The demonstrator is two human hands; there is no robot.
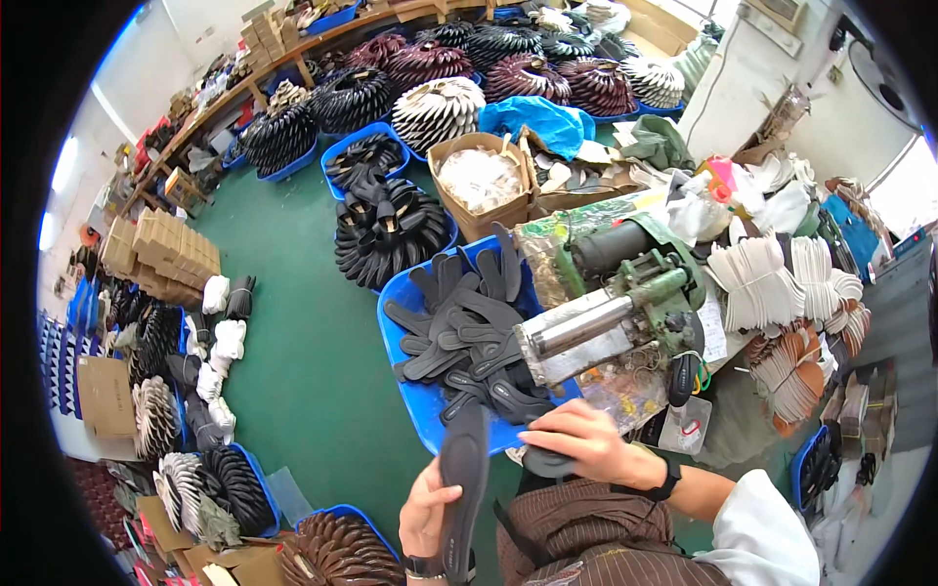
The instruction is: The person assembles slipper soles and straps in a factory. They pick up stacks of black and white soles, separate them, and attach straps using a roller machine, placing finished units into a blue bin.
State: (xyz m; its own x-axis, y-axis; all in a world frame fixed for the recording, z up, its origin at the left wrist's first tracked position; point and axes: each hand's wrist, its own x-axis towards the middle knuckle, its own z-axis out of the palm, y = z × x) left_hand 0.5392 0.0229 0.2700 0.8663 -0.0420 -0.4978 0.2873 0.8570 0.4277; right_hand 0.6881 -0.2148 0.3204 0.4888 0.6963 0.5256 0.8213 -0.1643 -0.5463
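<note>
My left hand (pixel 426 510) is closed round a long dark insole (pixel 463 488), held upright with its heel end low. My right hand (pixel 582 441) is closed on the end of a second dark insole (pixel 549 462), which is mostly hidden under the fingers. Just beyond both hands stands a blue bin (pixel 399 359) heaped with loose black insoles (pixel 457 322). To the bin's right, a green machine with a shiny metal roller (pixel 586 327) sits on a worn workbench (pixel 625 391).
An open carton (pixel 479 227) holding pale pieces stands behind the bin. Bundles of white insoles (pixel 747 278) and brown insoles (pixel 789 381) lie to the right. Blue tubs of shoes (pixel 391 230) line the far side. Stacked cardboard boxes (pixel 171 249) stand on the green floor at left.
</note>
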